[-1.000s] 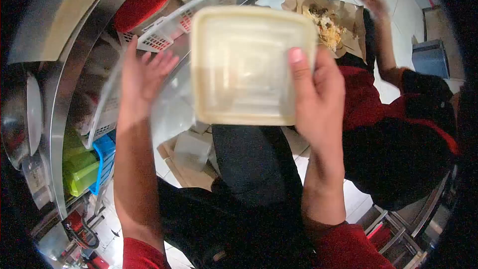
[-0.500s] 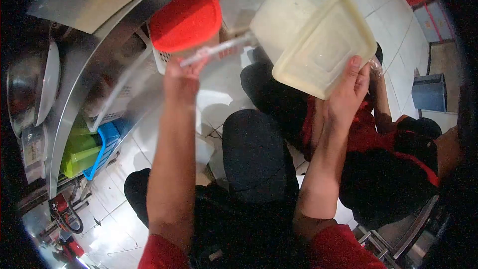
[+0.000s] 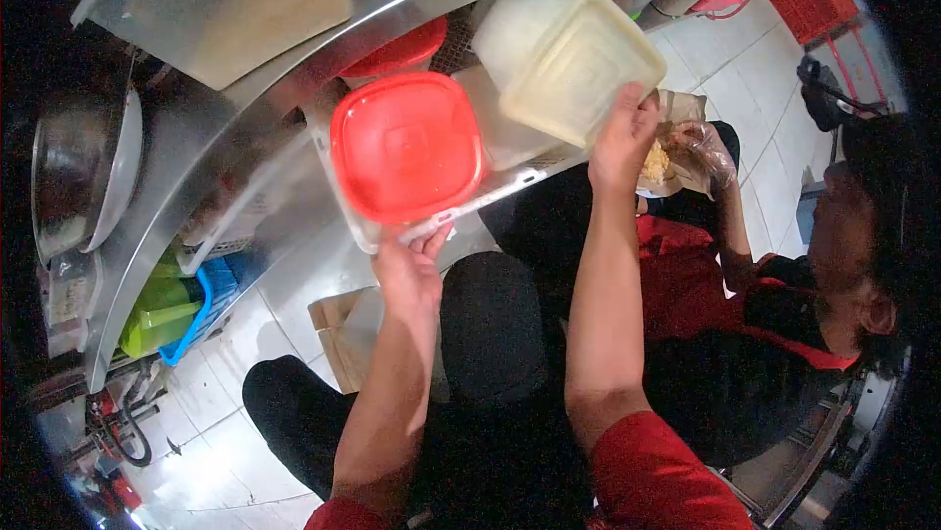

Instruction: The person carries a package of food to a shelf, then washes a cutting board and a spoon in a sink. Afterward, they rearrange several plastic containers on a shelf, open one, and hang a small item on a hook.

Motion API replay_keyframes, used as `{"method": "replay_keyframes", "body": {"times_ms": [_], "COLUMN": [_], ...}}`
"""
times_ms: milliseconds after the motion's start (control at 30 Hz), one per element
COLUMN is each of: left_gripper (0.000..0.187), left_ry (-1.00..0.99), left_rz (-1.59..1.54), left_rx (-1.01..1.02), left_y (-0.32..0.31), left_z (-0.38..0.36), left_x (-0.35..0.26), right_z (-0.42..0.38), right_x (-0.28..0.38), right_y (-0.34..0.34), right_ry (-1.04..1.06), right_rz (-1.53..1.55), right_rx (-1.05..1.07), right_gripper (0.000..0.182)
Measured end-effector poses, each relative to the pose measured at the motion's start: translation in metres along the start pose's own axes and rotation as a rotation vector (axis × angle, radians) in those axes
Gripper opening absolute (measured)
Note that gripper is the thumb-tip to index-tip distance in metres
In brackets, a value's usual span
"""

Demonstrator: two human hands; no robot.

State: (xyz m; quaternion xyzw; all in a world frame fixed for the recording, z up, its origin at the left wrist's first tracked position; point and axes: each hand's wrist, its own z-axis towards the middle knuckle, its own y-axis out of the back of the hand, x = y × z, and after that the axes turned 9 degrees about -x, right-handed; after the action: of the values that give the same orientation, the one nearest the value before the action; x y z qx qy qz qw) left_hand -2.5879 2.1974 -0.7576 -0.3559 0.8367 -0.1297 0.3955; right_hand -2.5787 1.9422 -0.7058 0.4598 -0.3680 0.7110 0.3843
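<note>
My left hand [image 3: 412,270] grips the front edge of a white basket [image 3: 505,191] at its left end, fingers curled round the rim. In that basket stands a container with a red lid [image 3: 407,148]. My right hand [image 3: 624,138] holds the lower right corner of a pale yellow lid [image 3: 583,69], thumb on top. The lid lies tilted against a whitish plastic container [image 3: 520,25] behind it, at the basket's right end. Whether the two are fastened together cannot be made out.
Beside me on the right, a person in red [image 3: 686,265] has a gloved hand at a paper with food [image 3: 655,162]. A metal shelf edge [image 3: 186,152] curves overhead. Green containers [image 3: 152,319] and a blue basket [image 3: 211,300] are at left, cardboard [image 3: 338,339] below.
The white basket with the red-lidded container has come nearer and right. My left hand moved down and right along with it. My right hand and the pale lid shifted left and up.
</note>
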Motion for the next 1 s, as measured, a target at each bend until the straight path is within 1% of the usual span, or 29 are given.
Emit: {"method": "replay_keyframes", "body": {"times_ms": [67, 133, 167, 200, 333, 400, 433, 500, 533, 567, 633, 667, 733, 867, 933, 1000], "left_gripper": [0.029, 0.033, 0.033, 0.034, 0.035, 0.035, 0.036, 0.036, 0.035, 0.035, 0.046, 0.046, 0.043, 0.04, 0.039, 0.038], "left_ry": [-0.003, -0.002, -0.005, -0.019, -0.032, -0.028, -0.024, -0.027, -0.027, -0.027, -0.051, -0.051, -0.067, -0.08, -0.064, -0.077], "left_rz": [-0.01, 0.027, 0.029, 0.036, 0.008, 0.02, 0.031, 0.035, 0.04, 0.043, -0.042, -0.04, -0.036, -0.005, 0.015, 0.007], "left_rx": [-0.001, -0.008, -0.013, -0.009, -0.003, 0.0, -0.001, -0.033, -0.058, -0.06, -0.013, -0.01, 0.002, -0.009, 0.016, 0.003], "left_y": [0.001, 0.001, 0.001, 0.002, 0.009, 0.012, 0.012, 0.01, 0.008, 0.011, 0.015, 0.016, 0.016, 0.015, 0.017, 0.017], "left_z": [0.002, 0.0, 0.0, -0.002, 0.001, 0.004, 0.005, 0.004, 0.003, 0.004, 0.008, 0.009, 0.009, 0.005, 0.005, 0.005], "left_x": [0.002, 0.001, 0.002, 0.002, 0.01, 0.011, 0.011, 0.011, 0.011, 0.012, 0.014, 0.015, 0.015, 0.015, 0.015, 0.015], "right_z": [0.005, 0.012, 0.018, 0.02, 0.014, -0.001, -0.003, -0.008, -0.001, 0.002, 0.008, 0.009, 0.011, 0.016, 0.011, 0.009], "right_x": [-0.021, -0.027, -0.028, -0.025, -0.011, -0.003, 0.0, 0.003, -0.007, -0.013, -0.015, -0.015, -0.012, -0.022, -0.023, -0.024], "right_y": [-0.003, -0.006, -0.006, -0.008, -0.007, -0.005, -0.005, -0.003, 0.002, 0.002, 0.0, 0.001, 0.002, 0.008, 0.003, -0.001], "right_ry": [-0.001, -0.011, 0.019, 0.046, 0.06, 0.212, 0.213, 0.127, 0.177, 0.174, 0.183, 0.185, 0.17, 0.236, 0.224, 0.202], "right_rz": [0.002, 0.002, -0.067, -0.136, -0.2, -0.333, -0.331, -0.065, -0.075, -0.076, -0.023, -0.022, -0.116, -0.197, -0.029, -0.001], "right_rx": [0.002, 0.001, 0.021, 0.041, 0.026, -0.157, -0.155, -0.206, -0.199, -0.2, -0.188, -0.191, -0.117, -0.127, -0.137, -0.131], "right_gripper": [0.04, 0.04, 0.041, 0.042, 0.046, 0.049, 0.049, 0.049, 0.049, 0.049, 0.046, 0.046, 0.043, 0.039, 0.035, 0.033]}}
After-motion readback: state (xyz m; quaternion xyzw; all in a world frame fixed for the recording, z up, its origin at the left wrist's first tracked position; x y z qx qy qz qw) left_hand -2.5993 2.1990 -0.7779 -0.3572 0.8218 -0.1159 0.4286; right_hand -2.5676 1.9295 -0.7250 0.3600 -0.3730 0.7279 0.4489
